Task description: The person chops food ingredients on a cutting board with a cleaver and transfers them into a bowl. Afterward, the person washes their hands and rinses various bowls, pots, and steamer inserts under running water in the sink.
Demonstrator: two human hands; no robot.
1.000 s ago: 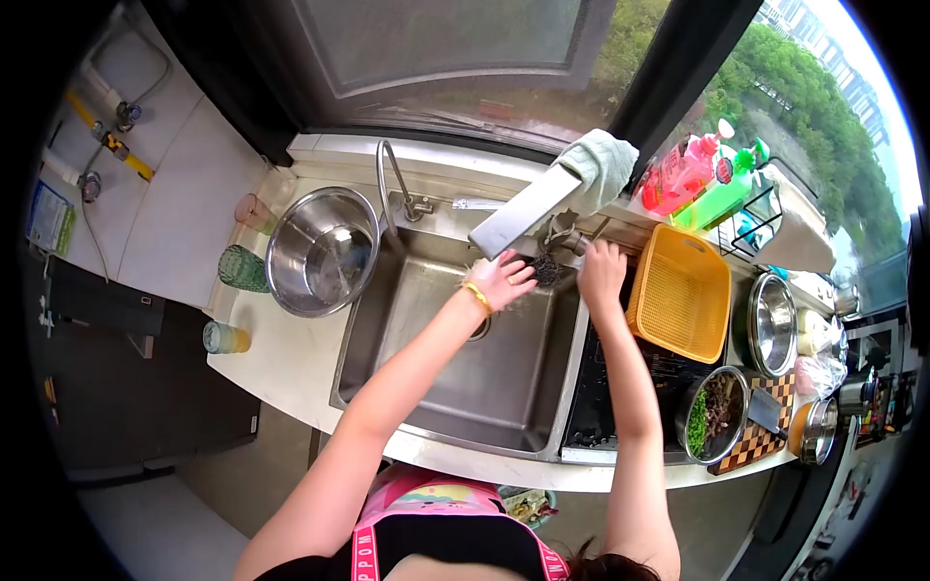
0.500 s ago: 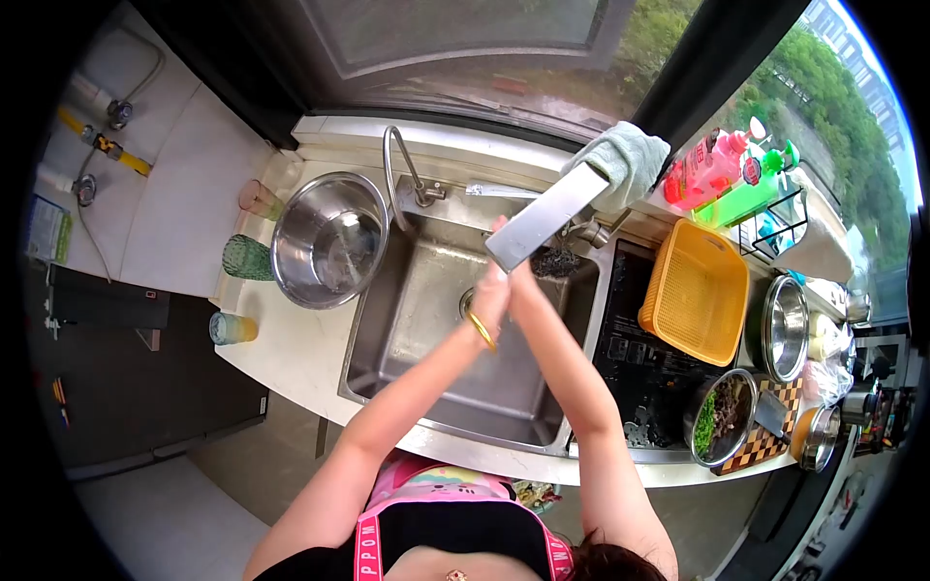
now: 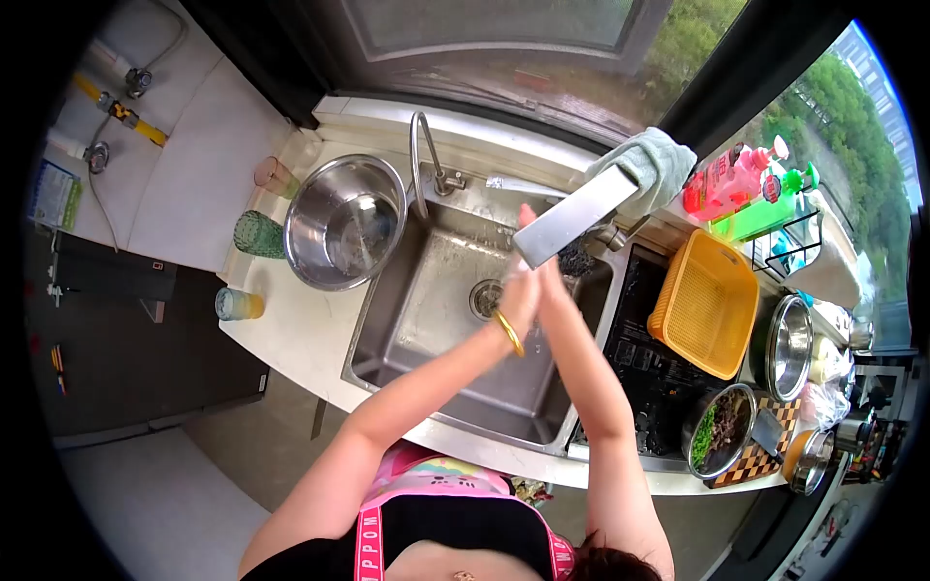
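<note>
Over the sink point(image 3: 431, 310), my two hands are pressed together under a wide, flat metal faucet spout point(image 3: 576, 215). My left hand point(image 3: 522, 293), with a gold bracelet point(image 3: 509, 334) at its wrist, lies against my right hand point(image 3: 550, 278). The spout covers the left fingers. Stretched fingertips show past its far edge, in line with my right arm. No object can be seen in either hand. White traces like foam or water show near the left hand. Just right of the hands, a dark bristly scrubber point(image 3: 577, 258) sits at the back of the sink.
Left of the sink stands a large steel bowl point(image 3: 346, 223), with glasses point(image 3: 259, 234) beyond it. A thin curved tap point(image 3: 418, 160) rises behind. To the right are a cloth point(image 3: 651, 172), soap bottles point(image 3: 715, 184), a yellow basket point(image 3: 705, 302) and a bowl of chopped food point(image 3: 719, 432).
The view has shifted, so most things appear slightly displaced to the right. My hands stay together under the spout, a little changed in position and slightly blurred.
</note>
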